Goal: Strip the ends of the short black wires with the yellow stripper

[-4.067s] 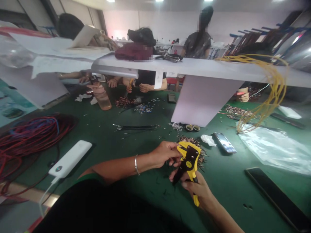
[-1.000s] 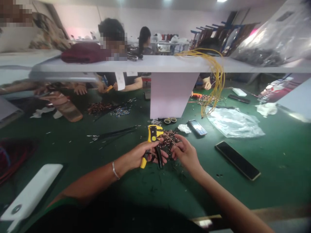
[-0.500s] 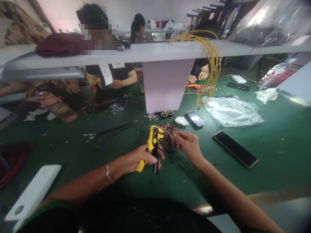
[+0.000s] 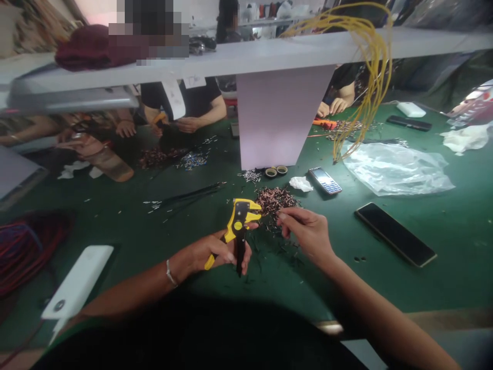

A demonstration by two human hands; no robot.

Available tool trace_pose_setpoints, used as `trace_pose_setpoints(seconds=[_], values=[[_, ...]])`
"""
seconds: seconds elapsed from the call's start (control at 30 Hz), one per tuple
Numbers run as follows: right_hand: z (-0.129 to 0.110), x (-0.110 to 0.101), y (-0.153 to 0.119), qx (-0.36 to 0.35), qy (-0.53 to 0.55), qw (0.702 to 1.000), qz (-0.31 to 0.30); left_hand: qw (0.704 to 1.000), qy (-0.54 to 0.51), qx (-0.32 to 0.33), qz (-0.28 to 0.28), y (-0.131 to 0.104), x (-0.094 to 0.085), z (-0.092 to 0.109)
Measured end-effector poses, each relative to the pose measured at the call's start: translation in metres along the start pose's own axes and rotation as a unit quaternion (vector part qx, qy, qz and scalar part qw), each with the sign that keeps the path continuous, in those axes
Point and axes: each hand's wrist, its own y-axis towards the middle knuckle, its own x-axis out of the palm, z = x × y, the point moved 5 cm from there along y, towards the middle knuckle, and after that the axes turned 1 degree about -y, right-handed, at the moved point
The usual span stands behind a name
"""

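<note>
My left hand (image 4: 219,251) is wrapped round the handles of a yellow and black wire stripper (image 4: 238,225). Its jaws face right and look apart. Across from them is my right hand (image 4: 310,235), thumb and fingertips pinched together; whatever is between them is too small to make out. Just beyond both hands lies a heap of short copper-coloured wire pieces (image 4: 275,199). Dark scraps (image 4: 283,246) are scattered on the green table (image 4: 292,295) below the right hand.
Right of the heap are crumpled tissue (image 4: 301,183), a keypad phone (image 4: 325,180), a dark smartphone (image 4: 396,234) and a clear plastic bag (image 4: 396,169). Yellow wires (image 4: 372,56) hang from the shelf (image 4: 250,55). At left lie a white device (image 4: 79,280) and red cable (image 4: 31,252). Co-workers sit opposite.
The camera view has shifted, so the table appears farther right and up. My hands have drawn apart and slightly back from the heap. The stripper's jaws now point more squarely right.
</note>
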Motion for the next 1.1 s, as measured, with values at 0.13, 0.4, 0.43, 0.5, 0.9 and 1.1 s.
trace_pose_setpoints(seconds=[0.13,0.4,0.43,0.5,0.9,1.1], values=[[0.006,0.001,-0.001,0.008,-0.015,1.0,-0.002,0.999,0.025,0.019,0.006,-0.003,-0.002,0.003],[0.006,0.005,-0.009,0.01,-0.008,0.999,-0.032,0.998,0.058,0.007,-0.002,-0.007,0.0,0.0],[0.007,0.006,-0.01,0.015,-0.001,0.999,-0.034,0.998,0.058,0.004,0.001,-0.007,0.001,0.0],[0.009,0.007,-0.011,0.026,0.014,0.999,-0.039,0.998,0.057,0.001,0.004,-0.007,0.003,0.001],[0.014,0.01,-0.012,0.047,0.029,0.997,-0.046,0.998,0.064,0.003,0.012,-0.008,0.009,0.001],[0.016,0.012,-0.013,0.061,0.018,0.996,-0.057,0.997,0.079,0.009,0.021,-0.007,0.01,0.002]])
